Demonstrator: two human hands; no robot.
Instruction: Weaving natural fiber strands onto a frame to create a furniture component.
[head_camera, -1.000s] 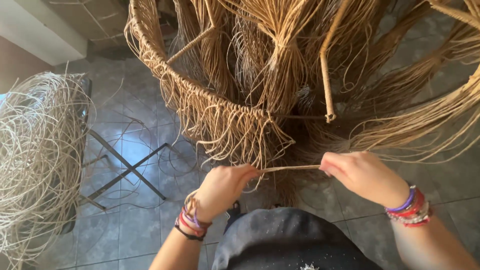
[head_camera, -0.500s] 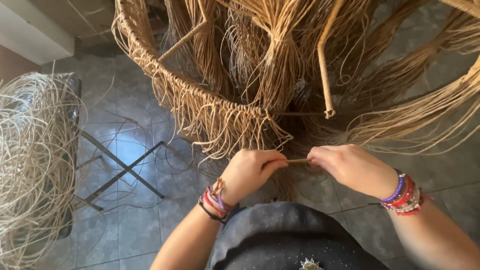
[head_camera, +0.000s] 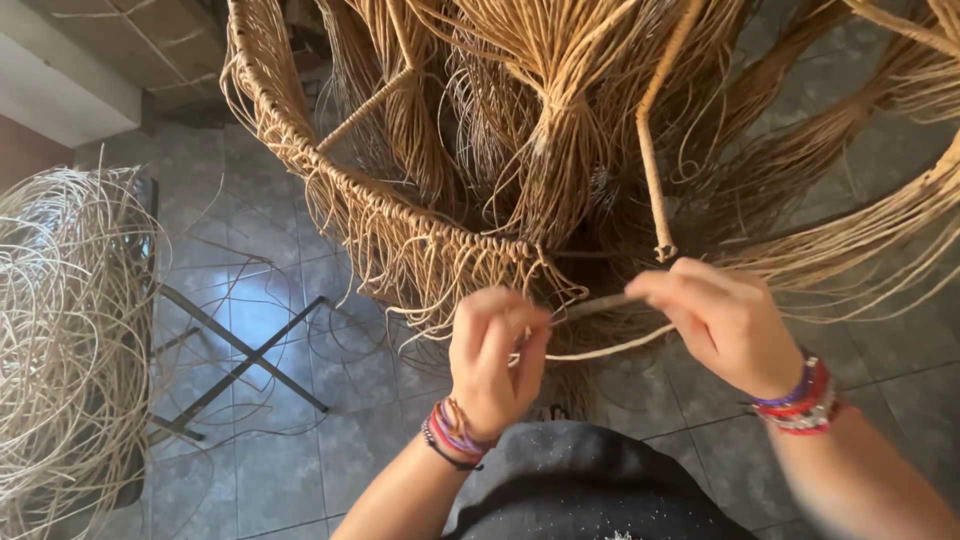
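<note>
A thin pale fibre strand (head_camera: 600, 350) runs between both hands, just below the woven rim (head_camera: 400, 215) of a big wicker frame. The left hand (head_camera: 495, 355) pinches one end with closed fingers; the right hand (head_camera: 725, 320) grips the other. A loose coil of cane (head_camera: 60, 330) sits well apart over the tiled floor (head_camera: 290, 450).

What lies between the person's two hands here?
In the head view, a wrapped rim section and a pale cane strand span between left hand and right hand.

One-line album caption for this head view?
Two hands pull a fibre strand at a woven rim.
</note>
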